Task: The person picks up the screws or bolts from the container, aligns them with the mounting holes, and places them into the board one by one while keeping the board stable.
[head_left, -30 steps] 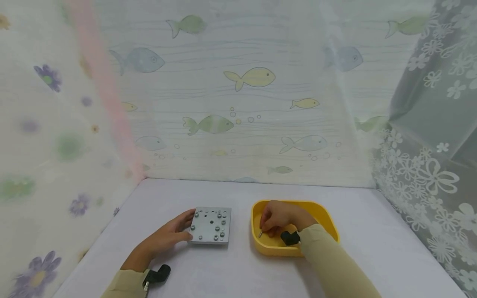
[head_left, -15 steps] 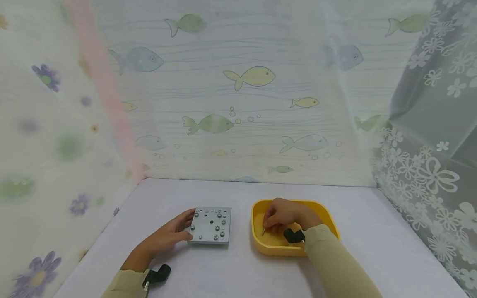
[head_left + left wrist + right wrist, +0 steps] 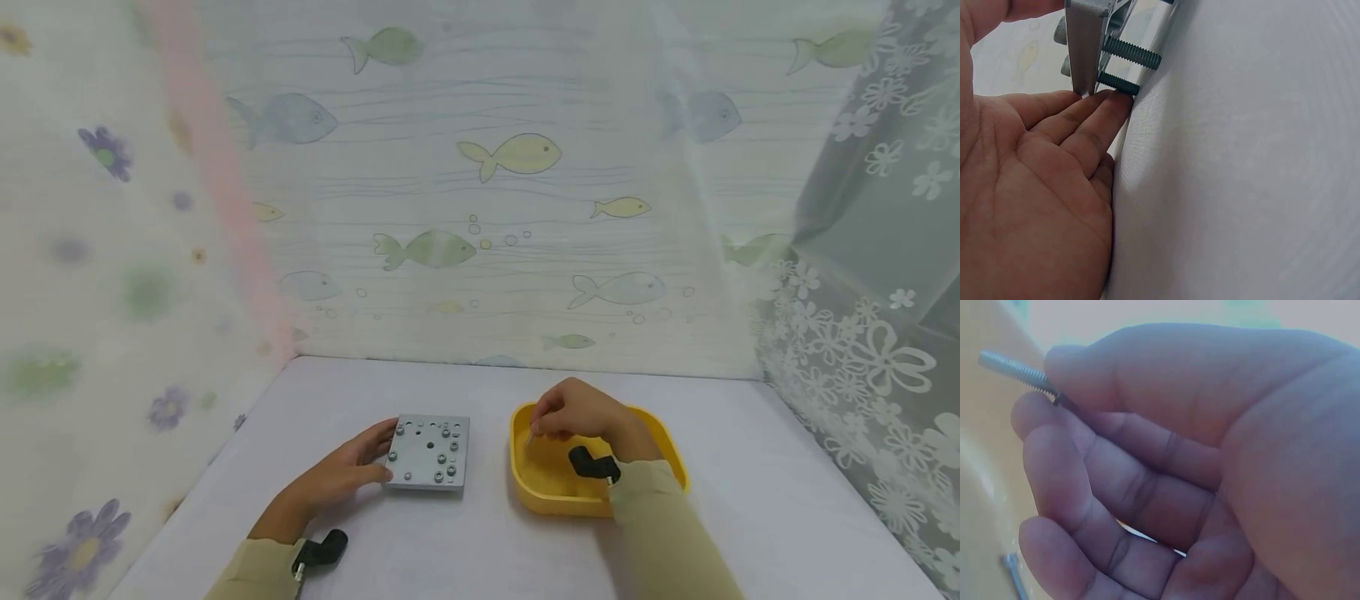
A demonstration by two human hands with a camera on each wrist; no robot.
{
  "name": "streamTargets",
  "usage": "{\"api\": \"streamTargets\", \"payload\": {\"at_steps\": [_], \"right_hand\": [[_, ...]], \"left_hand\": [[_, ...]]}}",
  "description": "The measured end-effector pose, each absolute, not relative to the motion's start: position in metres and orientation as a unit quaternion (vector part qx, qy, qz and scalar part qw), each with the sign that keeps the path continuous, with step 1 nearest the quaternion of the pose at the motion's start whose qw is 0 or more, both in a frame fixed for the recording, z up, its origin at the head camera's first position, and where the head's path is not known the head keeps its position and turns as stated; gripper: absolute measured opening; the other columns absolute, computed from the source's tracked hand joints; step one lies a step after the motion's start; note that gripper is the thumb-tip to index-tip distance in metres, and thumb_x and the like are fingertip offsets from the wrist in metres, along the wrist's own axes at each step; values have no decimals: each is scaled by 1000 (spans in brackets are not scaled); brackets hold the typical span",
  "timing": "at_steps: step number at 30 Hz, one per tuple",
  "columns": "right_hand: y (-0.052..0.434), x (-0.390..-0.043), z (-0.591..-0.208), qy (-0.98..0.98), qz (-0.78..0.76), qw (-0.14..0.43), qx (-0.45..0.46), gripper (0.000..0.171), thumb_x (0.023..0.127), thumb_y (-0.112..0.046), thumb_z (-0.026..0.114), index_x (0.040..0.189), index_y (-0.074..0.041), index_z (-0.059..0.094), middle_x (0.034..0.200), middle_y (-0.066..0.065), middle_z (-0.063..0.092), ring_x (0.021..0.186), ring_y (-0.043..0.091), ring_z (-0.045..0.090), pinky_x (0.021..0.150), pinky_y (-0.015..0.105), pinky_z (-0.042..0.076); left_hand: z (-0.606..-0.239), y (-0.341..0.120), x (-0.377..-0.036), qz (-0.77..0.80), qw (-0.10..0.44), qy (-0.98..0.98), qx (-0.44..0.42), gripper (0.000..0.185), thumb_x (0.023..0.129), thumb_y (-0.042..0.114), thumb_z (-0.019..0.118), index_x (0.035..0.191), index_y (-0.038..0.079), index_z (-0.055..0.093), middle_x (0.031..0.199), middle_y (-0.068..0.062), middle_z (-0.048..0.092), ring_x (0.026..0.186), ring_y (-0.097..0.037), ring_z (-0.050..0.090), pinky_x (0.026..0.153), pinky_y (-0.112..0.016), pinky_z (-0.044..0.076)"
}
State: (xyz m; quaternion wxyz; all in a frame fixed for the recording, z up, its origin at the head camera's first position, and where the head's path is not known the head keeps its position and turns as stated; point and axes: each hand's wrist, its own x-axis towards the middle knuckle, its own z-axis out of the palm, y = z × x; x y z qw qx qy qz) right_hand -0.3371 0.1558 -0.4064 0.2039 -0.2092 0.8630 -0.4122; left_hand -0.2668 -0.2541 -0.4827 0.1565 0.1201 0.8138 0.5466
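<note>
A square silver metal plate (image 3: 429,458) with holes and several socket-head screws set in it is held up off the white table at its left edge. My left hand (image 3: 343,473) grips that edge, thumb at the near corner and fingers along the far side. In the left wrist view, dark screw threads (image 3: 1132,51) stick out from the plate's underside beside the fingertips. Over the yellow tray (image 3: 562,506), my right hand (image 3: 581,414) pinches a small screw (image 3: 1013,370) between thumb and forefinger; its threaded end points outward and its head is hidden by the fingers.
Another screw (image 3: 1015,575) lies in the tray, below the right fingers in the right wrist view. A white cloth covers the table (image 3: 480,550). Fish-patterned curtain (image 3: 517,317) hangs behind, with patterned sheets at both sides.
My right hand has risen and moved toward the far side of the tray, carrying the screw up with it. The left hand keeps its hold on the plate.
</note>
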Motion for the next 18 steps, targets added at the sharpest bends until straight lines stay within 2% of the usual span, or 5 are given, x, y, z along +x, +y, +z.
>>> {"api": "streamTargets", "payload": {"at_steps": [4,10,13,18], "right_hand": [[156,-336,-406,850,-448,193,-198,13,91,-21,78,97,-9,79,92,17,76,73,18,64,73,33,59],[153,-330,-401,843,-484,164,-167,17,91,-24,79,100,-10,80,103,17,78,77,22,65,79,46,61],[150,-327,-399,844,-492,154,-147,16,91,-24,79,100,-11,80,102,13,78,82,23,65,82,46,61],[144,-324,-394,849,-501,125,-109,15,92,-25,79,102,-14,80,99,3,78,93,26,69,84,37,61]], "left_hand": [[-481,-253,-267,544,157,816,121,91,89,15,73,165,21,24,172,-4,26,158,-33,27,126,-62,16],[-479,-252,-266,548,155,813,124,91,89,14,73,165,21,24,172,-4,26,158,-33,27,126,-62,15],[-479,-252,-266,548,152,813,128,91,89,13,73,165,20,25,172,-5,26,157,-34,27,126,-62,16],[-480,-252,-267,547,153,813,127,90,89,14,73,165,20,25,172,-6,26,157,-35,27,125,-63,16]]}}
